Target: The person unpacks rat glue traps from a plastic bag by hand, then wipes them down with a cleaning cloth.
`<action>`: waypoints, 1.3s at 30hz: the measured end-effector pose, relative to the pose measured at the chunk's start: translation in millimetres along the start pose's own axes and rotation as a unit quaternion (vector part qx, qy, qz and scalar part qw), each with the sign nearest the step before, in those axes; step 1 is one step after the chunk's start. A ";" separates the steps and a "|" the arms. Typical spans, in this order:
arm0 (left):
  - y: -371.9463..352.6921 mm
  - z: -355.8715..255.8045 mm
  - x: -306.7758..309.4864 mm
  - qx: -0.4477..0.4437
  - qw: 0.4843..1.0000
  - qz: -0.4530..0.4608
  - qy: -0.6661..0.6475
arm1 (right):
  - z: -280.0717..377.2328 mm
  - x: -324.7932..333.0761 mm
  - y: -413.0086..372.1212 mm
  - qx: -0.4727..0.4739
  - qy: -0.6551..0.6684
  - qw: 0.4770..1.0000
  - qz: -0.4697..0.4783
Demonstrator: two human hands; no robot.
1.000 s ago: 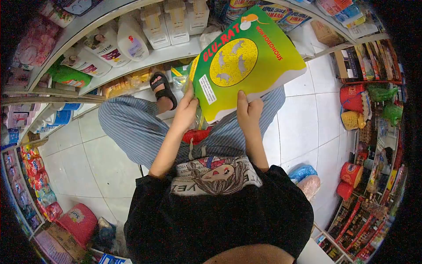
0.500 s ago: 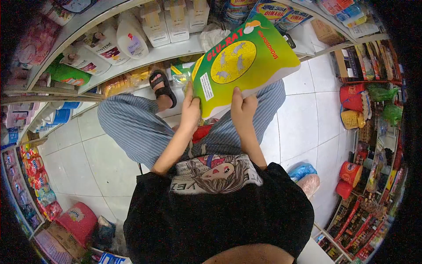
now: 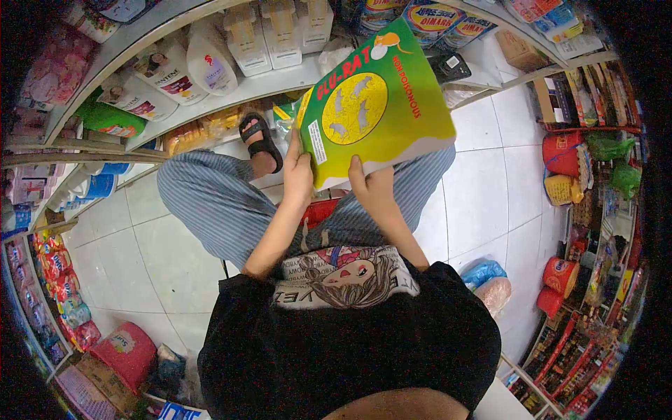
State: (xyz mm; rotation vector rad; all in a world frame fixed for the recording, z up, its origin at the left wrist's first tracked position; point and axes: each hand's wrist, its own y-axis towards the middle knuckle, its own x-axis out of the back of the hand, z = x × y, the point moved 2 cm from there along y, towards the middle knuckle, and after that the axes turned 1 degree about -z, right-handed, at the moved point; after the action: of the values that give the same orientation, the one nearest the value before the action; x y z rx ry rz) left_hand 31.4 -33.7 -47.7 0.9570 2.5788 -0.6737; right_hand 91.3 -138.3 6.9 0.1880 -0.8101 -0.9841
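Note:
A green and yellow rat glue board (image 3: 413, 126), printed "GLU-RAT" with a yellow oval of grey rats, is held tilted above my knees. My left hand (image 3: 299, 175) grips its left edge, fingers hidden behind it. At the lower edge, my right hand (image 3: 371, 183) pinches the board, thumb on the front and the other fingers underneath. Just past my left hand, a small green and clear packet (image 3: 283, 115) shows partly near the lower shelf.
Ahead, a curved white shelf (image 3: 245, 87) carries shampoo bottles (image 3: 210, 66), white boxes (image 3: 283, 38) and detergent packs (image 3: 430, 21). A black device (image 3: 449, 68) lies beyond the board. Stocked shelves (image 3: 595, 231) line the right; a blue bag (image 3: 483, 271) sits on the tiled floor (image 3: 476, 196).
The board has shifted left and turned slightly, uncovering more of the black device. My right hand has moved left with it, and both hands keep their hold.

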 end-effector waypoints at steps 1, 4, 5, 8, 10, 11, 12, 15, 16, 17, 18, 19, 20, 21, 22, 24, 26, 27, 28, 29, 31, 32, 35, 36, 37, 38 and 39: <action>0.0 0.4 0.7 -0.004 1.000 0.005 0.005 | 2.3 -1.7 -1.2 0.001 0.000 1.000 -0.001; -2.0 1.5 3.4 -0.017 0.999 0.020 0.019 | 9.8 -8.1 -6.7 0.036 -0.028 0.999 0.028; -1.6 1.4 4.6 -0.023 0.999 0.026 0.025 | 8.4 -12.4 -10.1 0.030 -0.035 0.998 0.049; 7.1 8.3 11.8 -0.036 0.998 0.043 0.004 | 1.9 -23.5 -17.5 0.035 -0.041 0.994 0.099; 7.6 10.4 13.8 -0.045 0.998 0.047 -0.003 | -6.1 -30.4 -23.9 0.064 -0.063 0.985 0.144; 8.3 12.3 14.2 -0.047 0.998 0.048 -0.009 | -2.9 -29.1 -21.6 0.074 -0.064 0.985 0.140; 9.4 12.1 17.8 -0.050 0.997 0.046 0.039 | 0.6 -28.4 -20.2 0.053 -0.042 0.989 0.134; 10.4 12.6 17.5 -0.021 0.999 0.039 -0.022 | -1.1 -32.2 -25.9 0.007 0.010 0.992 0.127; 14.2 17.9 23.0 -0.032 0.999 0.033 -0.005 | -2.0 -32.0 -27.5 0.014 0.006 0.990 0.142; 12.5 15.1 23.9 -0.043 0.998 0.036 -0.009 | -1.4 -31.6 -27.8 0.022 0.002 0.987 0.158; 9.6 13.1 24.5 -0.030 0.999 0.024 -0.014 | -0.2 -30.3 -26.4 -0.026 0.032 0.985 0.166; 8.0 11.1 24.8 -0.020 1.000 0.013 -0.019 | 5.0 -25.3 -23.3 -0.010 0.029 0.986 0.162; 7.9 8.9 24.2 -0.012 1.000 0.005 -0.026 | 22.0 -12.8 -10.6 -0.008 0.026 0.992 0.125; 8.5 7.3 23.1 -0.004 0.999 -0.002 -0.032 | 31.3 -3.7 -2.0 -0.006 0.024 0.996 0.087; 8.9 6.6 22.9 0.006 0.999 -0.008 -0.038 | 30.5 2.0 0.1 0.010 0.019 0.997 0.078; 11.5 8.4 23.7 0.009 0.999 -0.005 -0.048 | 25.8 14.3 1.1 0.028 -0.014 0.991 0.133; 14.3 12.8 31.2 0.028 0.998 -0.027 -0.041 | 35.3 25.5 5.8 -0.013 0.059 0.994 0.092; 16.6 13.5 34.0 0.022 0.999 -0.021 -0.042 | 37.5 29.1 7.0 -0.063 0.137 0.987 0.058; 18.9 14.0 37.0 0.023 0.999 -0.030 -0.011 | 37.2 29.8 7.5 -0.067 0.139 0.984 0.092; 20.5 15.4 39.2 0.023 0.999 -0.041 0.019 | 40.0 29.2 9.5 -0.063 0.138 0.984 0.088; 23.9 22.4 43.0 0.013 0.999 -0.043 -0.009 | 47.5 28.2 11.9 -0.095 0.080 0.989 0.085; 23.6 23.9 45.5 0.023 0.999 -0.038 0.023 | 50.5 28.3 11.0 -0.093 0.081 0.989 0.082; 31.0 42.4 59.2 -0.049 0.998 -0.029 0.030 | 56.4 22.9 3.6 -0.125 0.101 0.975 0.151; 27.5 38.8 53.8 -0.064 0.997 -0.020 0.038 | 59.4 21.7 0.5 -0.101 0.109 0.977 0.151; 25.2 37.4 51.8 -0.080 0.996 -0.011 0.046 | 62.1 20.2 -1.4 -0.077 0.117 0.979 0.151; 25.3 35.5 52.6 -0.114 0.989 0.008 0.094 | 62.8 17.7 -2.4 -0.102 0.130 0.975 0.151; 26.9 36.7 50.6 -0.117 0.989 0.010 0.095 | 58.7 12.3 -4.3 -0.100 0.130 0.975 0.149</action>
State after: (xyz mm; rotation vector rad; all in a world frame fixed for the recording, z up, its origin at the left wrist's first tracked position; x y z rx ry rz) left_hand 17.1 -8.3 -109.2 1.0086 2.7308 -0.2758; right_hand 51.9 -138.4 52.3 0.0187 -0.4773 -0.7329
